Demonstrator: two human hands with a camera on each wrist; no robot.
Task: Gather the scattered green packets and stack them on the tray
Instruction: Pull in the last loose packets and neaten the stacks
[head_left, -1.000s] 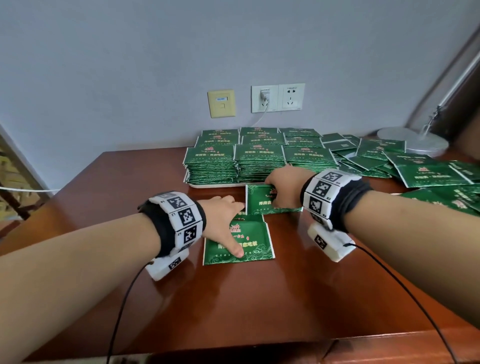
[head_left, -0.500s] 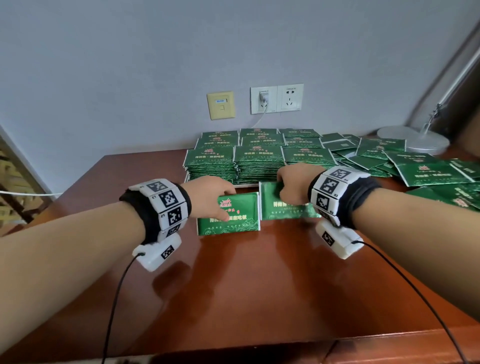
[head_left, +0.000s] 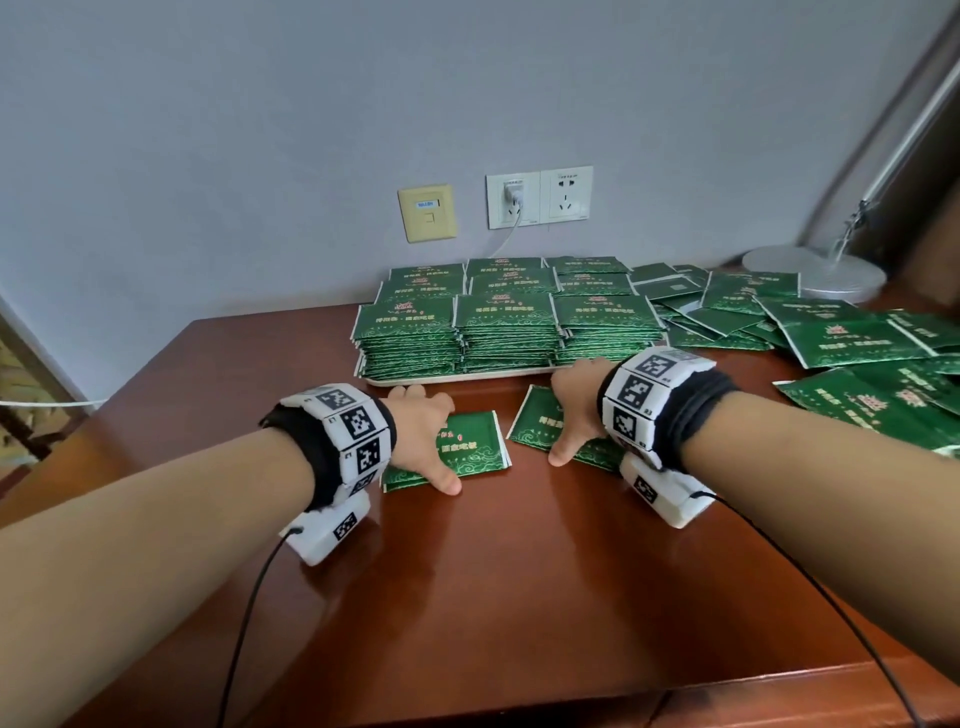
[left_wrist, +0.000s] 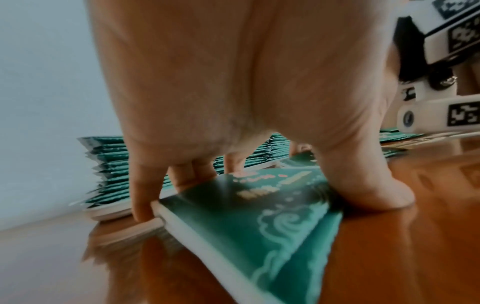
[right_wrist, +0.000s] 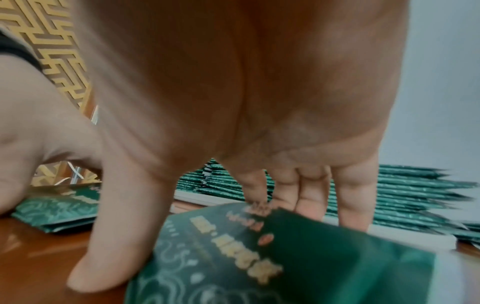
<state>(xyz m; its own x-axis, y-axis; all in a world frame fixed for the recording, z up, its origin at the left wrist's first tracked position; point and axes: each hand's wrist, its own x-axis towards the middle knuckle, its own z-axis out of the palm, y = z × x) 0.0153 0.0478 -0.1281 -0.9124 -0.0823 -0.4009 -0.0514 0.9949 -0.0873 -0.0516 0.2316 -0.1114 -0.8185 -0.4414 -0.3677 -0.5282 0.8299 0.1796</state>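
Tray (head_left: 467, 375) just beyond both hands, already loaded: several rows of tall green stacks (head_left: 506, 332)

Left hand (head_left: 423, 434) clamps small bundle (head_left: 470, 449) on worktop (head_left: 493, 587), thumb at near edge, fingers at far edge

Right hand (head_left: 574, 410) clamps second bundle (head_left: 540, 426) same way, hands apart

Loose packets (head_left: 852, 332) right of right hand, many left

Judgement: well past half; both bundles not yet on tray

left hand (head_left: 421, 436) | left packet (head_left: 467, 452) pulled apart from right packet (head_left: 540, 426) | right hand (head_left: 576, 410) lowered
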